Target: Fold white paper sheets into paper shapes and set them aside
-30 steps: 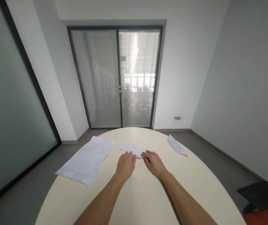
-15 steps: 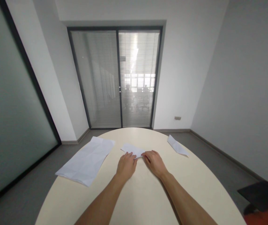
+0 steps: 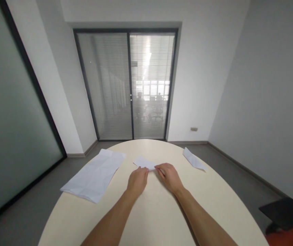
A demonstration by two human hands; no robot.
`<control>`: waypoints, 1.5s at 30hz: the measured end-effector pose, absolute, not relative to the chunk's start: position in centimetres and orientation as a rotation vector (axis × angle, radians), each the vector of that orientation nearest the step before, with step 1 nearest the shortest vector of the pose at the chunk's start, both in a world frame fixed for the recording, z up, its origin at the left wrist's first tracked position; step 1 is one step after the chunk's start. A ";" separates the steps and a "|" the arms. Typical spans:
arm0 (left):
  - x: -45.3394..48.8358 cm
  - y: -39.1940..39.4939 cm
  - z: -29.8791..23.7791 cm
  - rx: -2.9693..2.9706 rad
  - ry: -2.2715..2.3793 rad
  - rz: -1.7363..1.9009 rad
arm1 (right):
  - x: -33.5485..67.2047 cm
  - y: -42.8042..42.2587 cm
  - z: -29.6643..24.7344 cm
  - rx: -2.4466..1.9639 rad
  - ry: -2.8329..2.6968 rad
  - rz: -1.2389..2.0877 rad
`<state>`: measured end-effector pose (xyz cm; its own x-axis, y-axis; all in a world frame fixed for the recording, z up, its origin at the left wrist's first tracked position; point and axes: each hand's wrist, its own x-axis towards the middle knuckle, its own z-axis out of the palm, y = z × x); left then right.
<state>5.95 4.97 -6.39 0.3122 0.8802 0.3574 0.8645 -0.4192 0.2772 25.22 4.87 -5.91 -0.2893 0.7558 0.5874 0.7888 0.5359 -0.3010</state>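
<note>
A small folded sheet of white paper (image 3: 144, 163) lies near the middle of the table, its near edge between my hands. My left hand (image 3: 137, 179) pinches the near left part of that edge with fingers drawn together. At the right end of the same edge, my right hand (image 3: 169, 177) grips the paper between thumb and fingertips. The fingers partly hide the near edge, so its exact fold cannot be made out.
A larger creased white sheet (image 3: 95, 176) lies at the left rim of the round cream table (image 3: 146, 215). Near the right rim rests a folded white paper piece (image 3: 193, 160). A black chair-like object (image 3: 286, 212) stands at the lower right, beyond the table.
My left fingers have drawn in from lying across the paper to a pinch on its near edge. The right hand has barely shifted. The other papers are unmoved.
</note>
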 end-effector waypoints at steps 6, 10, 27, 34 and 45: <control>6.0 4.6 -5.9 2.514 1.652 0.728 | 25.3 4.9 -6.0 -1.248 -2.095 -0.032; 6.0 4.7 -6.1 2.517 1.607 0.729 | 25.3 4.8 -6.3 -1.336 -2.100 0.054; 6.0 5.0 -6.7 2.508 1.632 0.699 | 25.4 4.7 -5.8 -1.404 -2.062 0.014; 6.0 5.1 -6.9 2.524 1.644 0.726 | 25.4 4.5 -5.6 -1.432 -2.018 0.015; 6.0 4.9 -6.6 2.484 1.649 0.735 | 25.1 4.5 -5.6 -1.420 -2.052 0.014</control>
